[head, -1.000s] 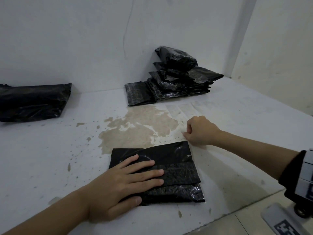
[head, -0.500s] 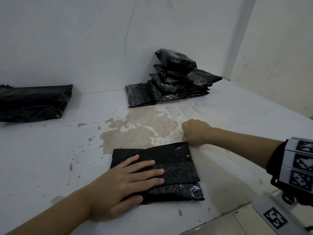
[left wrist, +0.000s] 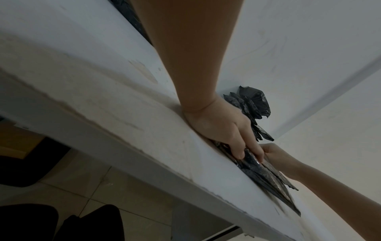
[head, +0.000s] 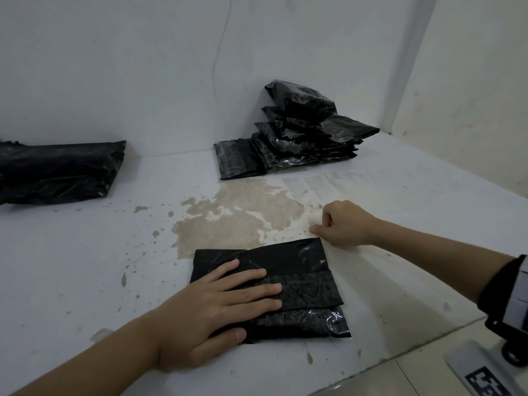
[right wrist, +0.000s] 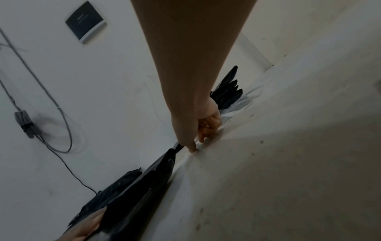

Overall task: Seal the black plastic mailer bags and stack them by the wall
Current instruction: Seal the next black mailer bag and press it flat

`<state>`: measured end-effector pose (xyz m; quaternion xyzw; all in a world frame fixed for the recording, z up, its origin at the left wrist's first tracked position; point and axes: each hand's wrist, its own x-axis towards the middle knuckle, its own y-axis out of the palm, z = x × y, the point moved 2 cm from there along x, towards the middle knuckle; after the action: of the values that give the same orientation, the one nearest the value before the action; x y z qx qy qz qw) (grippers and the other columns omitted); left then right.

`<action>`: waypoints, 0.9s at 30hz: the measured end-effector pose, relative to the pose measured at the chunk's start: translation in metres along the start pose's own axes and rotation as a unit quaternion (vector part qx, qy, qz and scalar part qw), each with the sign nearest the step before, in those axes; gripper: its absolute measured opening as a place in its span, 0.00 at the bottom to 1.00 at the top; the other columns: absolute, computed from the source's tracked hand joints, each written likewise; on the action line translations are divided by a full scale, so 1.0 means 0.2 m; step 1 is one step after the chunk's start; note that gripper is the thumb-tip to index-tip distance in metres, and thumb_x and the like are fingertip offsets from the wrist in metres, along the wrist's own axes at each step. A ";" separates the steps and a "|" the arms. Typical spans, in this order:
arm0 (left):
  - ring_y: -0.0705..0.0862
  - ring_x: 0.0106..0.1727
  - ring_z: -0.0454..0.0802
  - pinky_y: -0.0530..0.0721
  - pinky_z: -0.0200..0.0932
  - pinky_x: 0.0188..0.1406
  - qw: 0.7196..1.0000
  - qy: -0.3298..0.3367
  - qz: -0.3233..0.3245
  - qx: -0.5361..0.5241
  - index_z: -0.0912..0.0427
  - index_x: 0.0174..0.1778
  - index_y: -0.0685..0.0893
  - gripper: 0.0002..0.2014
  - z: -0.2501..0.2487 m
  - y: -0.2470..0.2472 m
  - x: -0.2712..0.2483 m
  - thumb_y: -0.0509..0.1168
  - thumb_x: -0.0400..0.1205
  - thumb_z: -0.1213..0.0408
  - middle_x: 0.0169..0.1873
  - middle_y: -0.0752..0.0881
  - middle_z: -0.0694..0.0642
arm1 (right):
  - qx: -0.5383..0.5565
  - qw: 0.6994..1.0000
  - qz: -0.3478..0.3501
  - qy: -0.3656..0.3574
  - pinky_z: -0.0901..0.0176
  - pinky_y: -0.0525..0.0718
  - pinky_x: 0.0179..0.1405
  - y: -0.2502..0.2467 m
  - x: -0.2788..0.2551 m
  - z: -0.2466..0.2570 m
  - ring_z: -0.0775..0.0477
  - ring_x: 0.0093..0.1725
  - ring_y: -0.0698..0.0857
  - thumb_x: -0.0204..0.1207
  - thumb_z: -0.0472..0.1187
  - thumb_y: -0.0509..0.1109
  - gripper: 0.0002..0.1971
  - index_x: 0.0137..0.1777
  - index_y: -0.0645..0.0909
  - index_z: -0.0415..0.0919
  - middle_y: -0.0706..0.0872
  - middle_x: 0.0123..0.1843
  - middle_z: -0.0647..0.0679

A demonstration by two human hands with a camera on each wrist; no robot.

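Observation:
A black mailer bag [head: 303, 270] lies flat near the front of the white table [head: 85, 267], its flap folded over. My left hand [head: 228, 295] presses on its left half with straight, spread fingers; the left wrist view shows those fingers [left wrist: 243, 146] lying on the bag [left wrist: 264, 174]. My right hand [head: 340, 224] is a loose fist at the bag's far right corner. In the right wrist view its thumb and curled fingers [right wrist: 203, 135] pinch a pale, crinkled liner strip [right wrist: 214, 133] against the table. A heap of black mailer bags [head: 300, 132] stands against the back wall.
Another bulky black bag [head: 57, 170] lies at the far left by the wall. Pale peeled strips [head: 308, 187] lie on the table in front of the heap, beside a brown worn patch [head: 237, 218]. The table's front edge [head: 371, 364] runs close below the bag.
My right fist has shifted slightly to the right and away from the bag's corner. The left hand and the bag stay where they were.

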<state>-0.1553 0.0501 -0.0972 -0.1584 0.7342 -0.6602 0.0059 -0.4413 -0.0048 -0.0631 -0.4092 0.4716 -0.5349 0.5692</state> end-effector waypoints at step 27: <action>0.53 0.84 0.47 0.50 0.54 0.79 1.000 -0.006 0.007 -0.001 0.46 0.83 0.60 0.25 0.00 0.00 0.00 0.48 0.88 0.54 0.82 0.58 0.40 | -0.030 0.997 0.059 -0.040 0.51 0.79 0.39 -0.04 -0.03 -0.02 0.39 0.39 0.80 0.78 0.49 0.67 0.19 0.40 0.81 0.30 0.87 0.47 0.30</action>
<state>-0.1547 0.0509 -0.0974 -0.1575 0.7359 -0.6583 0.0149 -0.4468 -0.0003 -0.0567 -0.4184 0.4875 -0.4695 0.6057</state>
